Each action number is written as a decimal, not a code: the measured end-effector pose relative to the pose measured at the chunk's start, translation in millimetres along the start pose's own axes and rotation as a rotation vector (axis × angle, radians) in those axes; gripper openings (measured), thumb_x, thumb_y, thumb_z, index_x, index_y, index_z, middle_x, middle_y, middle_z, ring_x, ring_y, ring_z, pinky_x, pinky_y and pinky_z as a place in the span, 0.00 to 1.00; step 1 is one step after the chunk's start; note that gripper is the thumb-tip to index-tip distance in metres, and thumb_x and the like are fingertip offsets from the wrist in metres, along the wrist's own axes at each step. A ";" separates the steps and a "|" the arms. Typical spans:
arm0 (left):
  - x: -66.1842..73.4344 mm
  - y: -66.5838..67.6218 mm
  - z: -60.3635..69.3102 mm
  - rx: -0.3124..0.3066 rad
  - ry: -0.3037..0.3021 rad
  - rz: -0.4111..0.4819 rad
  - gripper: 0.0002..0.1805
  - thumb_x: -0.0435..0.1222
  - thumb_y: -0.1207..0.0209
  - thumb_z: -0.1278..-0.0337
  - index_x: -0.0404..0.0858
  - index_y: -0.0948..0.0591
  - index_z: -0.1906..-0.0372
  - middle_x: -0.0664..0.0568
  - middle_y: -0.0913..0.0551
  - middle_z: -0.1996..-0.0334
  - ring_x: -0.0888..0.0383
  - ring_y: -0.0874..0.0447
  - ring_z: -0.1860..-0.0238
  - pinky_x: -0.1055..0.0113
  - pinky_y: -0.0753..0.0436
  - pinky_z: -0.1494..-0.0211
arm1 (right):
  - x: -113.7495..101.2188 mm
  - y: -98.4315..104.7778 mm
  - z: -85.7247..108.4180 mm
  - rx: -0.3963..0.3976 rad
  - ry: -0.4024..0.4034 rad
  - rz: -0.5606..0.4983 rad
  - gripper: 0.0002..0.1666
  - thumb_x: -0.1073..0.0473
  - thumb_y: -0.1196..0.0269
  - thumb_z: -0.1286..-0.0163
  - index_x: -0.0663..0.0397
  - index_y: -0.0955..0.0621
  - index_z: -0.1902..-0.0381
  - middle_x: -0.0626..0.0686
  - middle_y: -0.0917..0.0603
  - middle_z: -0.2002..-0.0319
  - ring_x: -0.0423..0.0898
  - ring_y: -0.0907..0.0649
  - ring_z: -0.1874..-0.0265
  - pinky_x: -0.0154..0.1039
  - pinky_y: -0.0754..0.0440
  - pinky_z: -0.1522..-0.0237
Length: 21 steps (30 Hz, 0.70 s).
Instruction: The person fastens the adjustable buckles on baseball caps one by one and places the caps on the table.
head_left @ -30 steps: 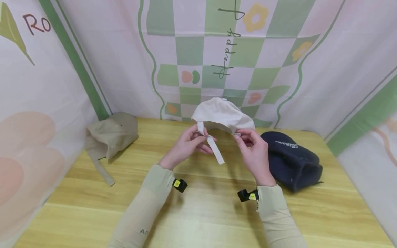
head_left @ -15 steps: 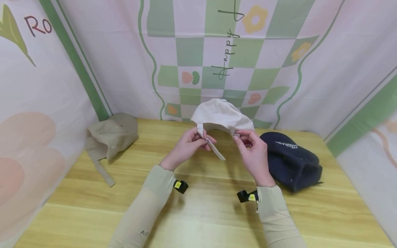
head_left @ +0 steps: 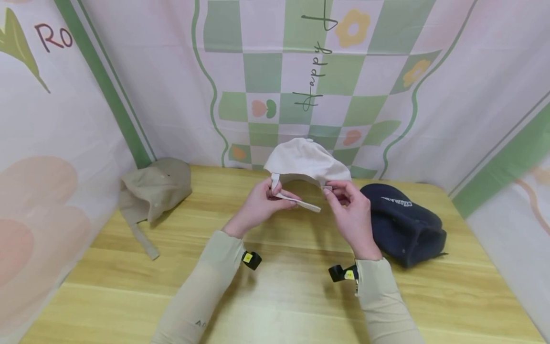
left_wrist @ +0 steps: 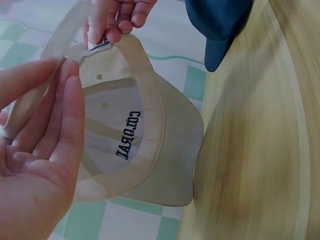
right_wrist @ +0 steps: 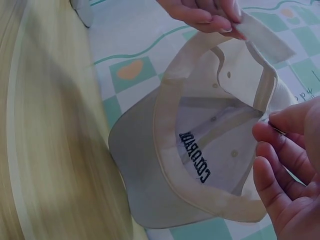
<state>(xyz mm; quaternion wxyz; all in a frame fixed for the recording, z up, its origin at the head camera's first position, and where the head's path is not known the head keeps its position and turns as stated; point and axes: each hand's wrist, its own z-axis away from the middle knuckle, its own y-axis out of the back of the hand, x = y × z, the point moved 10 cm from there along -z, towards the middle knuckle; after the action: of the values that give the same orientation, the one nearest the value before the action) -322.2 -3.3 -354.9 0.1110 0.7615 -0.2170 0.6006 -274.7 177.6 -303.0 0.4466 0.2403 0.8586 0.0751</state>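
Note:
A cream cap (head_left: 307, 157) is held up at the table's back, its opening facing the person. The left hand (head_left: 262, 203) pinches the cap's strap (head_left: 307, 205) between thumb and fingers, the loose end pointing right towards the other hand. Thumb and fingers of the right hand (head_left: 352, 210) pinch the buckle (head_left: 328, 187) at the other side of the back opening. Both wrist views show the cap's inside, with dark lettering (left_wrist: 129, 135), and its brim (right_wrist: 135, 165) lying against the table. Strap and buckle are apart.
A khaki cap (head_left: 165, 184) with a hanging strap lies at the table's back left. The navy cap (head_left: 401, 224) lies just right of the right hand. Behind the wooden table (head_left: 275, 296) hangs a printed cloth (head_left: 262, 71).
The strap's loose end has swung up and to the right, from hanging downward to lying nearly level. The left fingers have shifted slightly along with it. The right hand has hardly moved.

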 end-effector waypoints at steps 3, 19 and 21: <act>-0.6 3.1 0.4 0.038 0.005 -0.057 0.26 0.21 0.34 0.41 0.38 0.41 0.73 0.39 0.11 0.61 0.49 0.11 0.57 0.62 0.17 0.57 | -0.2 -0.2 1.0 -0.010 -0.025 -0.014 0.07 0.71 0.34 0.30 0.68 0.17 0.55 0.64 0.13 0.67 0.46 0.16 0.70 0.26 0.24 0.67; 9.9 15.1 -1.5 0.221 -0.098 -0.010 0.08 0.23 0.32 0.41 0.26 0.18 0.58 0.39 0.13 0.63 0.47 0.11 0.63 0.55 0.13 0.54 | 42.9 -18.5 -1.2 -0.144 -0.170 -0.332 0.11 0.66 0.37 0.25 0.68 0.21 0.49 0.63 0.12 0.65 0.44 0.12 0.67 0.37 0.13 0.64; 10.6 13.5 -2.2 0.210 -0.105 -0.005 0.08 0.24 0.34 0.38 0.24 0.16 0.55 0.38 0.13 0.60 0.46 0.11 0.61 0.55 0.13 0.52 | 42.5 -20.2 -1.3 -0.146 -0.176 -0.361 0.12 0.65 0.37 0.25 0.69 0.22 0.49 0.62 0.11 0.66 0.45 0.12 0.68 0.37 0.13 0.65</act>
<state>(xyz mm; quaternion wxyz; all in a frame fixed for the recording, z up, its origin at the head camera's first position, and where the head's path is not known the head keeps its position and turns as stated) -328.4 -16.4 -345.4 0.0206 0.7999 -0.1563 0.5790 -303.3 180.5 -340.2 0.5424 0.0552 0.8376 0.0345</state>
